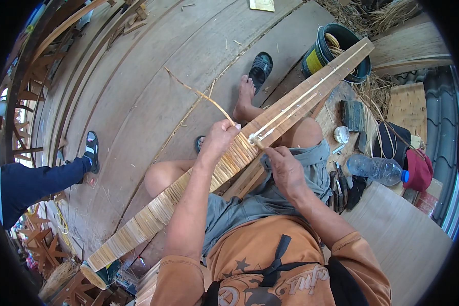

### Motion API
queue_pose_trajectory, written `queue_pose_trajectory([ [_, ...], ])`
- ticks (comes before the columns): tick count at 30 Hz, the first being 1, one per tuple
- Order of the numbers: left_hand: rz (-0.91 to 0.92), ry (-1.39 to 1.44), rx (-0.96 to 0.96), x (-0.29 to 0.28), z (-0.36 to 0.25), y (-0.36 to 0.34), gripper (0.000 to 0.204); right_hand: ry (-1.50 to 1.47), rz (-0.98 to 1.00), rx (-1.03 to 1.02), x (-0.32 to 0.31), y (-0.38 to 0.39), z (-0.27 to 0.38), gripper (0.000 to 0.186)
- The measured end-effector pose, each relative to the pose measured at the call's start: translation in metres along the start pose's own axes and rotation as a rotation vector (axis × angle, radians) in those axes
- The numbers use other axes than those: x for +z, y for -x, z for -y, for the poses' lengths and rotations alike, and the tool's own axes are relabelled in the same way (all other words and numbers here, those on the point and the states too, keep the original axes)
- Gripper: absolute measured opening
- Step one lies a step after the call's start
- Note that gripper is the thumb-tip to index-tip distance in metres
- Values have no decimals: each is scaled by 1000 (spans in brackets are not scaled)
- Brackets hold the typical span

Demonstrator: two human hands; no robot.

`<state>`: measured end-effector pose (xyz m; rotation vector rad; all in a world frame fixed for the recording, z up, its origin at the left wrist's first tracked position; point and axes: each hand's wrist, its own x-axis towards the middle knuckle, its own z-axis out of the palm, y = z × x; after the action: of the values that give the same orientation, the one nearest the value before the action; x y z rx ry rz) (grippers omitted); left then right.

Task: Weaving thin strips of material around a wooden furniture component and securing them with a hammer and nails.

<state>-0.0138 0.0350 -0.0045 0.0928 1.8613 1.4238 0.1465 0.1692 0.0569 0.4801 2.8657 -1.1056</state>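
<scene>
A long wooden board (282, 115) lies diagonally across my lap. Its lower-left length is wound closely with rattan strips (158, 206), while pale narrow strips (311, 97) run along the bare upper part. My left hand (220, 138) is closed on a loose rattan strip (205, 97) at the edge of the winding; its free end curves up and to the left. On the board's other side, my right hand (286, 171) pinches a short light-brown piece, too small to identify, where the winding ends.
A dark bucket (316, 53) holding coiled strips stands under the board's upper end. At right are a plastic bottle (377, 169), a red cap (419, 170) and hand tools (337, 188). Another person's leg (46, 183) stands at left. Wooden frames (30, 92) line the left side.
</scene>
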Motion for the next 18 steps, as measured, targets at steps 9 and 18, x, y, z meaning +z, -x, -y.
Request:
queue_pose_trajectory([
  [9,4,-34,-64,-2,-2,-2,24,-43,54,43,-4,-3,-2,25],
  [18,8,81,-64,0,2,-3,20,-132,-91,122,-12,11,-20,25],
])
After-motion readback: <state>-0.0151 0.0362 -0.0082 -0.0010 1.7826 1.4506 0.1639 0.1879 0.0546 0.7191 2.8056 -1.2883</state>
